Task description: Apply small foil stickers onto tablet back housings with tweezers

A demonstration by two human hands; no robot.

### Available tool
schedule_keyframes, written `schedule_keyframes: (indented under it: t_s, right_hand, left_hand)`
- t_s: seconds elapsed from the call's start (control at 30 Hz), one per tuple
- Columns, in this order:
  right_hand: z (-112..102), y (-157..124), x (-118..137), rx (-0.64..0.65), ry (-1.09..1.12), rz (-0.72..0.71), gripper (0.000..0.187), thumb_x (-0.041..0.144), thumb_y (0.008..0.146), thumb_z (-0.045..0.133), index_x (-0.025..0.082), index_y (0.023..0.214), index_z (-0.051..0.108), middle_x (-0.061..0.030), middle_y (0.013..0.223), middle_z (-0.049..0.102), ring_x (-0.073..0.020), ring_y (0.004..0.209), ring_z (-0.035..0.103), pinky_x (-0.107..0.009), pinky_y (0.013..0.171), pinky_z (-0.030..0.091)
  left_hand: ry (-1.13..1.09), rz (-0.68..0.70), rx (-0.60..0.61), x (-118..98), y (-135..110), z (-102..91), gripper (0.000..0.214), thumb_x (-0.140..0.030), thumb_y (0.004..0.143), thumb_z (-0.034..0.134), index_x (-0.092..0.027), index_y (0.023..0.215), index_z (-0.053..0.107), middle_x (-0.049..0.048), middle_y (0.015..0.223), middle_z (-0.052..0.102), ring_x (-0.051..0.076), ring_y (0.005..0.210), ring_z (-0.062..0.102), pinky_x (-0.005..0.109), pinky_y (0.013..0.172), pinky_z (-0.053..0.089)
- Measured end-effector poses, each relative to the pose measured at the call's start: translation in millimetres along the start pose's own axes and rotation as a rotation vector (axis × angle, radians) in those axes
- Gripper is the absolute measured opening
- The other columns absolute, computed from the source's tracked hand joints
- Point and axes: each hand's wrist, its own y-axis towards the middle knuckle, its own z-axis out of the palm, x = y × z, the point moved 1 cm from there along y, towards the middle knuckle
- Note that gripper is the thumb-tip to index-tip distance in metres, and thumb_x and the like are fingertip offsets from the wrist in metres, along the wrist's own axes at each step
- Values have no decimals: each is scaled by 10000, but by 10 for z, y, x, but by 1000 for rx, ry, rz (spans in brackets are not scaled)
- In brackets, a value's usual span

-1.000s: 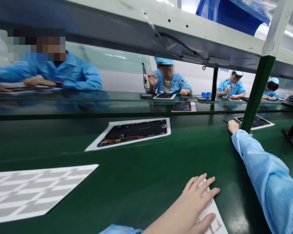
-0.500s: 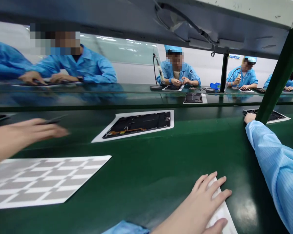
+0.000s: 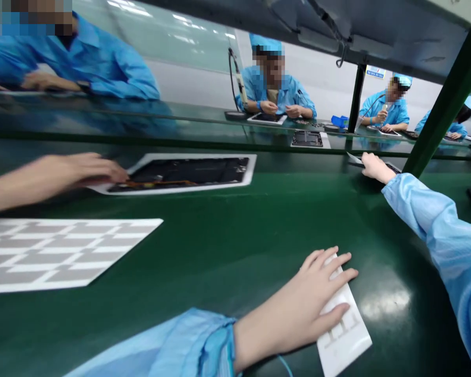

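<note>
Left hand point(image 3: 294, 309) is pressing flat on a white printed sheet point(image 3: 343, 335), while the right hand point(image 3: 377, 167) is stretching across to a dark tablet frame point(image 3: 390, 167), can't tell if it's gripping. Hands are staying well apart, with green counter point(image 3: 259, 230) between them.

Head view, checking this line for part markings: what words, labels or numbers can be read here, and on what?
White sheet under the left hand: grey marks like "TT", perhaps shapes rather than letters.
Blue-and-white sign in the background: too small to read.
Nothing else here can be read.
</note>
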Motion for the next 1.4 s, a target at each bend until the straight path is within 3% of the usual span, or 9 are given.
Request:
schedule_keyframes:
  t_s: [0.13,0.27,0.4,0.6,0.8,0.9,1.07,1.13,1.4]
  right_hand:
    - [-329,-533,118,-51,15,-230,315,209,936,675,132,1231,592,-93,1148,663,-240,1015,659,-411,886,552]
    - [-503,-1498,13,-57,63,-453,283,124,784,647,177,1054,584,-59,956,671,-237,855,672,-313,749,523]
    - [-372,-2520,-253,-134,191,-594,214,102,824,541,242,984,513,-32,896,647,-172,615,649,-271,505,485]
    - [-70,-3453,-650,21,370,-468,205,163,950,495,297,1096,547,-88,929,685,-227,700,727,-294,473,552]
    - [-332,-3283,-525,-63,622,-338,146,367,1013,567,346,955,700,-68,853,718,-228,705,717,-332,594,591]
    - [-463,-2935,-149,-90,1000,-239,451,533,1045,431,298,831,750,-62,693,674,-176,525,632,-302,459,515]
    - [-340,-2539,584,608,1399,-398,518,575,1031,466,185,711,583,-12,641,624,-118,514,616,-210,478,508]
    - [-255,-2519,725,696,1447,-449,382,481,1009,560,181,771,568,-5,684,632,-121,596,624,-212,555,511]
    - [-84,-2651,762,437,1400,-304,122,229,899,566,207,796,505,-2,714,563,-146,605,558,-245,533,459]
  left_hand:
    - [-15,26,-40,35,5,16,434,-337,1013,483,-192,1421,504,171,1560,426,389,1493,305,604,1186,310]
    - [-15,25,-87,23,-39,9,462,-368,1041,421,-147,1445,455,201,1583,375,367,1510,268,576,1203,289]
    - [-24,50,-69,-47,-81,7,456,-387,1030,415,-142,1403,509,185,1533,451,352,1427,397,548,1207,289]
    - [-76,69,-2,-59,-115,35,497,-419,1047,365,-111,1413,497,185,1560,421,357,1488,308,556,1253,159]
    - [-140,43,-108,-108,-120,-10,340,-323,1008,352,-134,1206,553,197,1338,528,355,1290,440,531,1077,371]
    - [-200,52,-100,-138,-106,-81,223,-296,970,380,-167,950,560,117,1038,567,266,970,510,421,880,437]
    - [-313,105,84,-129,-94,-257,131,-185,768,650,-204,853,552,5,941,522,201,913,478,317,844,391]
    - [-357,109,133,-108,-93,-277,203,-137,704,671,-200,830,524,1,936,497,207,922,462,322,850,376]
    - [-425,217,12,-50,-118,-117,254,-149,683,641,-199,850,457,6,968,466,202,894,428,339,817,351]
